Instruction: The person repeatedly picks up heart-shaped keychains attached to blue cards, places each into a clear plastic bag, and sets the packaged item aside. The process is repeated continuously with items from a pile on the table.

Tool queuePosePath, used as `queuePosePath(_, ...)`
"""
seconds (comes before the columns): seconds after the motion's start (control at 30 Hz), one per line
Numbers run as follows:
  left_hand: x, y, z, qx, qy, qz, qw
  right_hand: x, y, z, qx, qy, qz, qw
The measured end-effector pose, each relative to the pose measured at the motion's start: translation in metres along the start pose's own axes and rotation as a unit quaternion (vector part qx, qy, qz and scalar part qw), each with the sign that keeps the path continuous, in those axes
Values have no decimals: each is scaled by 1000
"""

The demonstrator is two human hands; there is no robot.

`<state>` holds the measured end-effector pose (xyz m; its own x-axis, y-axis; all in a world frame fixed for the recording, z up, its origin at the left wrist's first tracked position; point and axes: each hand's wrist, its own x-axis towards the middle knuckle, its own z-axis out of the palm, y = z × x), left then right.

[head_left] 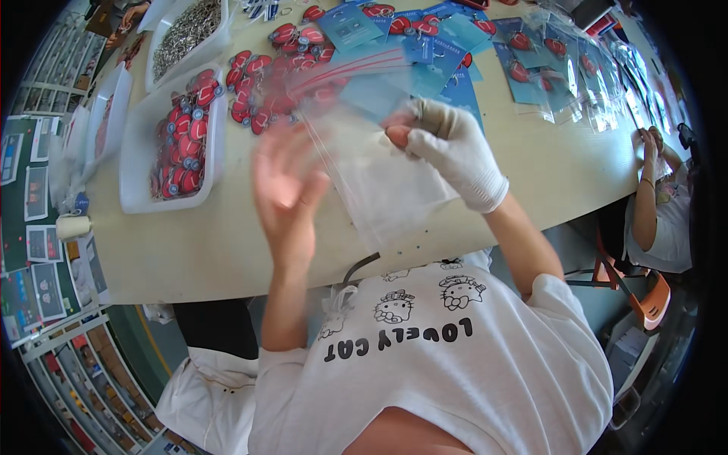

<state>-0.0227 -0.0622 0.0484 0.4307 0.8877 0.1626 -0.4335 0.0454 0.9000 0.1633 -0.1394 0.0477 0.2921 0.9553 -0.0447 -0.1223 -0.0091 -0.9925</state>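
My left hand (288, 186), bare and blurred by motion, is raised over the table beside the clear zip bags, its thumb apart from the fingers; I see nothing in it. A white glove with bare fingertips covers my right hand (455, 148). Its fingers are pinched together over the bags, and what they hold, if anything, is hidden. The clear zip bags (387, 186) with red closure strips lie in front of me, partly under the right hand. Just beyond them is a heap of red keychain charms (250, 83) with small blue discs.
On the left stand a white bin (129, 178) of red charms and another bin (155, 72) of metal rings. Blue cards (353, 26) lie at the back. Bagged cards with charms (557, 64) spread to the right. Another person (660, 197) sits at the right edge.
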Motion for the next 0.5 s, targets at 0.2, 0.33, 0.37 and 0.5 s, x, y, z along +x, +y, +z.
queuePosePath(0.2, -22, -26, 6, 44, -18, -150, 988, -9, 14, 1, 13, 12, 59, 998)
queuePosePath(0.33, -17, -29, -13, 463, -3, 136, 876, -16, 26, -25, 46, 0, -26, 999)
queuePosePath(0.37, -8, -23, -12, 549, -18, 261, 794, -19, 25, -32, 106, -44, 5, 993)
queuePosePath(0.5, -3, -29, -4, 628, -57, 445, 636, -29, 11, -27, 283, -100, 157, 941)
